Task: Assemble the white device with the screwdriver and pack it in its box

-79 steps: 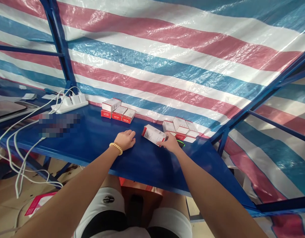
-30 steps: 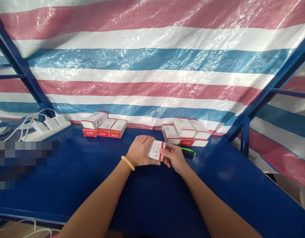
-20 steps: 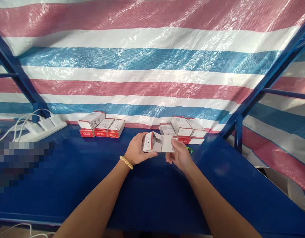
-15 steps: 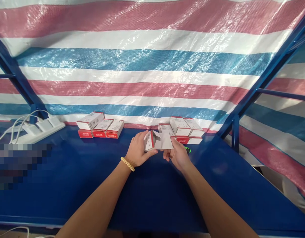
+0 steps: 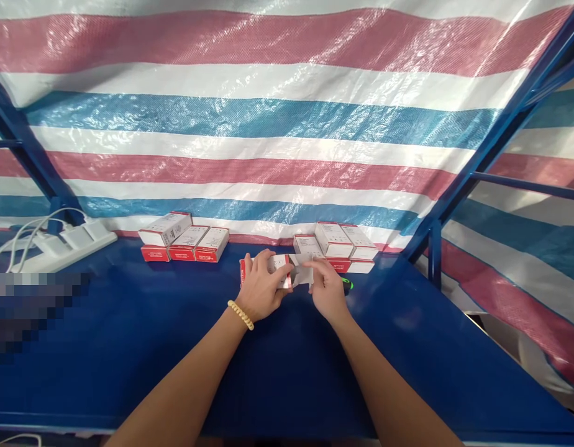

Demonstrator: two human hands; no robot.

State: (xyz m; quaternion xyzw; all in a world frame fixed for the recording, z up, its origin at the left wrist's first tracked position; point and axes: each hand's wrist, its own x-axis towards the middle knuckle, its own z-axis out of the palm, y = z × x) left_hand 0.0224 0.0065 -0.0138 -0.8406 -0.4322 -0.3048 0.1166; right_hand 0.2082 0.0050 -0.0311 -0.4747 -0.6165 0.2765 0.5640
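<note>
My left hand (image 5: pixel 263 287) is wrapped around a small white-and-red cardboard box (image 5: pixel 281 263), its fingers over the top. The box lies on its side above the table, and its right end is open with a white flap (image 5: pixel 304 273) sticking out. My right hand (image 5: pixel 328 292) is at that flap, index finger reaching along its upper edge and the other fingers curled in. The inside of the box is mostly hidden. Just behind my right hand, a black-and-green object (image 5: pixel 347 284) is partly covered.
Similar boxes stand stacked at the back left (image 5: pixel 188 239) and back right (image 5: pixel 336 241) of the blue table (image 5: pixel 151 335). A white power strip (image 5: pixel 68 248) with plugs and cables sits at the far left. Striped sheeting (image 5: pixel 250 118) hangs behind, between blue frame bars (image 5: pixel 473 167).
My left hand has turned the box and moved it slightly left, so its printed side shows more. My right hand has shifted from the flap's outer edge to over its top.
</note>
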